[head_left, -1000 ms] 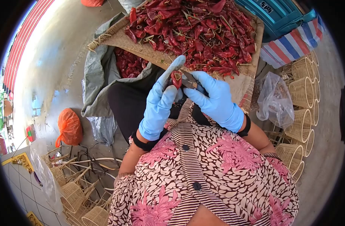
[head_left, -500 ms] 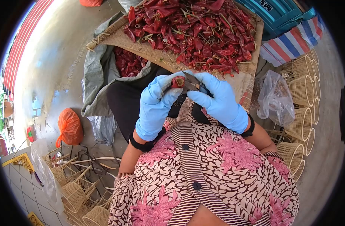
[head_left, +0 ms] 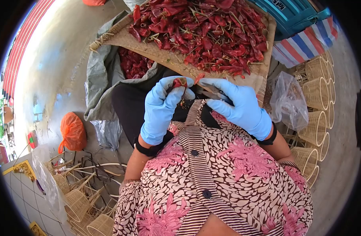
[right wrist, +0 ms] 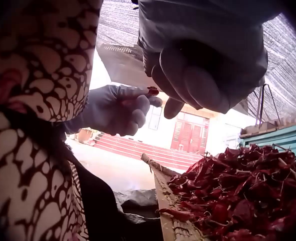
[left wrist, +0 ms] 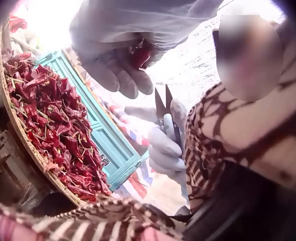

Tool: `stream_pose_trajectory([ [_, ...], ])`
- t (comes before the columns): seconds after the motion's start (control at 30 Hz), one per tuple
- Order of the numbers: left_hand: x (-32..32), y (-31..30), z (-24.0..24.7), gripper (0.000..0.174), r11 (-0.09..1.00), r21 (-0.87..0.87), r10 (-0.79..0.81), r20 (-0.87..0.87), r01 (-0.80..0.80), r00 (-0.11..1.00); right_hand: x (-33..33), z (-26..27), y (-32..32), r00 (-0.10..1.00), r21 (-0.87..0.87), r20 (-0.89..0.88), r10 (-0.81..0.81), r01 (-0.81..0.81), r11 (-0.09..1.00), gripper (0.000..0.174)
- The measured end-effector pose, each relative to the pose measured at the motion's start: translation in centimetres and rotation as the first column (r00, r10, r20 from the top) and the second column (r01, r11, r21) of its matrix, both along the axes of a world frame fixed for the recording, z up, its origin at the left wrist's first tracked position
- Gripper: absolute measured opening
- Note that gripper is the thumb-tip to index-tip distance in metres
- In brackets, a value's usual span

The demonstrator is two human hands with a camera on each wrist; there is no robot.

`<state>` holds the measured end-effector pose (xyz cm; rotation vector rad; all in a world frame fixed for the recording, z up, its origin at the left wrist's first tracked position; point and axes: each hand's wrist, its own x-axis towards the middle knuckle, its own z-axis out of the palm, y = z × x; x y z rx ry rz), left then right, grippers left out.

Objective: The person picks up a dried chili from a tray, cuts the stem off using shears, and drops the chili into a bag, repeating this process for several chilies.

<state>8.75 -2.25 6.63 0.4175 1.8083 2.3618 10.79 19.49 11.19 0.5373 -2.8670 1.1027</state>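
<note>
A dark red, wrinkled dried chilli pepper [head_left: 180, 82] is held in the left hand [head_left: 161, 110], which is covered by a pale blue rubber glove. The pepper is pinched between thumb and fingers at chest height, in front of a seated person. Its wider end is turned upward and slightly toward the right hand; its body is mostly hidden by the fingers, so the full line of its long axis cannot be told.

A pair of dark metal scissors with pointed blades [left wrist: 163, 103] is gripped in the right hand [head_left: 241, 106], gloved in the same blue. In the left wrist view the blades are parted in a narrow V. In the head view they are aimed leftward, toward the pepper, but a gap is left between; nothing is touched by the tips. Any further cut would seem to depend on that gap being closed, with the pepper's exposed end as the nearer part.

A small bright red scrap [head_left: 199, 78] is seen between the hands; whether it is airborne or resting cannot be told. Beyond the hands, a heap of red dried chillies [head_left: 204, 39] is borne on a tan woven tray [head_left: 161, 55].
</note>
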Motion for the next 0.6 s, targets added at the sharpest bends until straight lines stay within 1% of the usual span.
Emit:
stream_pose_trajectory([
  [0.1, 0.6, 0.7, 0.0, 0.018, 1.0, 0.03, 0.004, 0.05, -0.005, 0.999, -0.6, 0.5, -1.1, 0.986, 0.108, -0.162, 0.05, -0.033, 0.994, 0.044],
  [0.13, 0.6, 0.7, 0.1, 0.017, 1.0, 0.006, -0.002, 0.025, 0.002, 1.0, -0.9, 0.5, -1.3, 0.972, 0.149, -0.22, 0.078, -0.045, 0.988, 0.042],
  [0.23, 0.7, 0.4, 0.0, 0.018, 0.998, 0.058, -0.044, 0.065, 0.041, 0.997, -1.6, 0.2, -1.4, 0.966, 0.099, -0.232, 0.115, -0.094, 0.991, 0.041],
  [0.33, 0.8, 0.1, -0.3, 0.019, 0.996, 0.061, -0.066, 0.044, 0.063, 0.997, -1.7, 0.2, -1.0, 0.966, 0.109, -0.194, 0.17, -0.151, 0.982, 0.042],
  [0.43, 0.7, 0.2, -0.6, 0.02, 0.994, 0.049, -0.1, 0.035, 0.098, 0.994, -1.5, 0.3, -0.6, 0.964, 0.234, -0.188, 0.188, -0.142, 0.962, 0.045],
  [0.53, 0.6, 0.1, -0.7, 0.02, 0.993, -0.065, -0.101, 0.01, 0.101, 0.995, -1.2, 0.2, -0.5, 0.969, 0.309, -0.16, 0.187, -0.13, 0.942, 0.045],
  [0.6, 0.7, 0.2, -0.6, 0.019, 0.993, -0.056, -0.106, -0.014, 0.105, 0.994, -1.3, 0.3, -0.4, 0.966, 0.281, -0.161, 0.202, -0.151, 0.948, 0.046],
])
